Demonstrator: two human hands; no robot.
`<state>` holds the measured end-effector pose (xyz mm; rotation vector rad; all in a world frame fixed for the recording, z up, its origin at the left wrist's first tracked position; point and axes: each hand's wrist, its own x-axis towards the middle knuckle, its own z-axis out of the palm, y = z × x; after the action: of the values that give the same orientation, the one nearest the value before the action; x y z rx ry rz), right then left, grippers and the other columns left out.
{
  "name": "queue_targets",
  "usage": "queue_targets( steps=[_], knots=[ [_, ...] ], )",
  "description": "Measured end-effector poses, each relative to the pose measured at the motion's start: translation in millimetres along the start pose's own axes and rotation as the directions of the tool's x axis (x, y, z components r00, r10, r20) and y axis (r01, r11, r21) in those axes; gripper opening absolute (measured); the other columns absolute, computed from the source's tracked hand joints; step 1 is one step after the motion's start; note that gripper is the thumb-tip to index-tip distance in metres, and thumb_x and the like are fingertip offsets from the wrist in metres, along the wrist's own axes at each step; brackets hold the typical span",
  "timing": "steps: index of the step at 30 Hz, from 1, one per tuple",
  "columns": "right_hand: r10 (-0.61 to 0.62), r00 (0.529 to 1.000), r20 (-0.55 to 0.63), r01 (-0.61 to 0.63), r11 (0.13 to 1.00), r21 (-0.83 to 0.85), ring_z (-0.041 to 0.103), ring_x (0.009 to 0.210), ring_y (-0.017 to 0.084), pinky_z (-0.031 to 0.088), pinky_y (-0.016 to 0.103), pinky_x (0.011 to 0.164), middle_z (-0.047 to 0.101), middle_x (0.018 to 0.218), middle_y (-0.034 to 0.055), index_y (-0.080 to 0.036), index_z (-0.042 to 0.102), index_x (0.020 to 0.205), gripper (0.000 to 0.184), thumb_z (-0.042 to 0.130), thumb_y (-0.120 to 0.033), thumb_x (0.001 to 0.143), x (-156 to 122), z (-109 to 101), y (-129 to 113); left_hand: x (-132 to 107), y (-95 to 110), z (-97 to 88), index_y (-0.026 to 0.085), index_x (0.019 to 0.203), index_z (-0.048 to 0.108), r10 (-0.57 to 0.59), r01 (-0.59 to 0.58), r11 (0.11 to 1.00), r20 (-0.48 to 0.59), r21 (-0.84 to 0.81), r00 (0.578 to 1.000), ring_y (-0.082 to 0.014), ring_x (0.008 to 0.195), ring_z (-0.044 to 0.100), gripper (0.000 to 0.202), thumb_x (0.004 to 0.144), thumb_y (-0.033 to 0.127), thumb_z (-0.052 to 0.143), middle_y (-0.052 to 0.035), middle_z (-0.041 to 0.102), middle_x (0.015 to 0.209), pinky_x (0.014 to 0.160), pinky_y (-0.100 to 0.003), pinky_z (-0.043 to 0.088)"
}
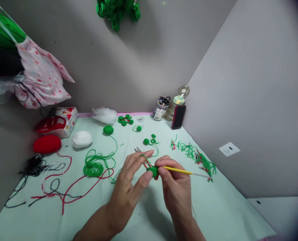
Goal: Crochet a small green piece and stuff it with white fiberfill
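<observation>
My left hand (131,182) pinches a small green crocheted piece (152,171) between thumb and fingers, with green yarn running over the index finger. My right hand (175,187) grips a yellow-handled crochet hook (181,171) whose tip is at the green piece. Both hands hover above the pale green table cover (214,207). A loose pile of green yarn (95,165) lies to the left of my left hand. Small scissors (138,149) lie just behind the left fingers.
Red yarn ball (47,144), white yarn ball (82,139), black and red strands (51,187) lie left. Finished green pieces (125,119), white stuffing (104,115), a jar (160,108), a bottle (177,102) and a phone (178,117) stand at the back. Yarn scraps (198,157) lie right.
</observation>
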<state>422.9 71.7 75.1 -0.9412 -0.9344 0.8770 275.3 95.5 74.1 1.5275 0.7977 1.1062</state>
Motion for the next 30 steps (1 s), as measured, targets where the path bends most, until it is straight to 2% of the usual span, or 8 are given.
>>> queue_targets(
  steps=[4, 9, 15, 20, 22, 24, 27, 30],
  knots=[
    [-0.12, 0.986, 0.116, 0.133, 0.984, -0.117, 0.066, 0.087, 0.02, 0.054, 0.032, 0.075, 0.073, 0.087, 0.005, -0.029, 0.085, 0.094, 0.007, 0.079, -0.03, 0.093, -4, -3, 1, -4, 3, 1.3, 0.032, 0.139, 0.07, -0.327, 0.328, 0.86, 0.071, -0.39, 0.942, -0.0203, 0.093, 0.061, 0.053, 0.088, 0.04, 0.083, -0.0018, 0.069, 0.098, 0.086, -0.032, 0.051],
    [-0.106, 0.988, 0.113, 0.114, 0.991, -0.063, 0.065, 0.084, 0.019, 0.053, 0.03, 0.07, 0.072, 0.092, 0.0047, -0.03, 0.084, 0.098, 0.011, 0.074, -0.027, 0.097, -7, -6, 6, -3, 5, -0.3, 0.034, 0.137, 0.072, -0.384, 0.348, 0.792, 0.035, -0.502, 0.923, -0.0132, 0.079, 0.052, 0.06, 0.08, 0.028, 0.09, 0.0006, 0.059, 0.094, 0.066, -0.022, 0.046],
    [-0.064, 0.99, 0.125, 0.069, 0.997, -0.039, 0.065, 0.077, 0.015, 0.054, 0.029, 0.069, 0.071, 0.092, 0.0033, -0.029, 0.084, 0.1, 0.01, 0.074, -0.029, 0.097, -7, -5, 10, -2, 3, -3.4, 0.032, 0.137, 0.07, -0.36, 0.342, 0.808, 0.057, -0.48, 0.931, -0.0068, 0.062, 0.046, 0.051, 0.088, 0.039, 0.084, 0.0016, 0.057, 0.091, 0.052, -0.019, 0.041],
    [-0.182, 0.971, 0.157, 0.204, 0.97, -0.135, 0.065, 0.072, 0.015, 0.055, 0.028, 0.063, 0.07, 0.088, 0.0035, -0.026, 0.081, 0.101, 0.011, 0.07, -0.026, 0.1, -5, -3, 11, -2, 1, -3.3, 0.031, 0.139, 0.069, -0.406, 0.371, 0.798, 0.031, -0.475, 0.914, -0.0037, 0.056, 0.042, 0.057, 0.085, 0.037, 0.087, 0.003, 0.058, 0.09, 0.047, -0.016, 0.036],
    [-0.302, 0.929, 0.212, 0.358, 0.876, -0.324, 0.068, 0.078, 0.017, 0.057, 0.029, 0.066, 0.072, 0.09, 0.0046, -0.026, 0.08, 0.106, 0.017, 0.066, -0.017, 0.1, -9, -3, 13, -4, 2, -0.3, 0.028, 0.141, 0.067, -0.417, 0.361, 0.791, -0.003, -0.493, 0.909, -0.0035, 0.055, 0.042, 0.062, 0.084, 0.036, 0.089, 0.0043, 0.056, 0.084, 0.047, -0.015, 0.036],
    [-0.465, 0.829, 0.309, 0.557, 0.646, -0.522, 0.071, 0.088, 0.02, 0.06, 0.031, 0.071, 0.074, 0.098, 0.0069, -0.027, 0.079, 0.118, 0.031, 0.065, -0.008, 0.098, -15, -5, 15, -5, 3, 3.2, 0.025, 0.144, 0.065, -0.436, 0.363, 0.767, -0.016, -0.53, 0.9, -0.0033, 0.052, 0.039, 0.067, 0.083, 0.036, 0.089, 0.0067, 0.052, 0.073, 0.046, -0.014, 0.033],
    [-0.609, 0.703, 0.369, 0.677, 0.412, -0.61, 0.072, 0.096, 0.022, 0.062, 0.034, 0.076, 0.074, 0.107, 0.0089, -0.028, 0.076, 0.129, 0.043, 0.066, -0.003, 0.095, -21, -7, 16, -4, 8, 4.2, 0.02, 0.144, 0.065, -0.494, 0.436, 0.642, 0.095, -0.63, 0.864, -0.0028, 0.047, 0.031, 0.069, 0.082, 0.036, 0.09, 0.011, 0.041, 0.061, 0.043, -0.014, 0.026],
    [-0.505, 0.824, 0.256, 0.562, 0.67, -0.485, 0.07, 0.088, 0.019, 0.06, 0.032, 0.071, 0.073, 0.098, 0.0059, -0.028, 0.078, 0.118, 0.034, 0.062, -0.006, 0.098, -16, -8, 10, 1, 12, -1.2, 0.018, 0.136, 0.072, -0.521, 0.501, 0.511, 0.212, -0.699, 0.827, -0.0005, 0.044, 0.022, 0.058, 0.081, 0.031, 0.09, 0.0114, 0.042, 0.06, 0.04, -0.014, 0.021]
  ],
)
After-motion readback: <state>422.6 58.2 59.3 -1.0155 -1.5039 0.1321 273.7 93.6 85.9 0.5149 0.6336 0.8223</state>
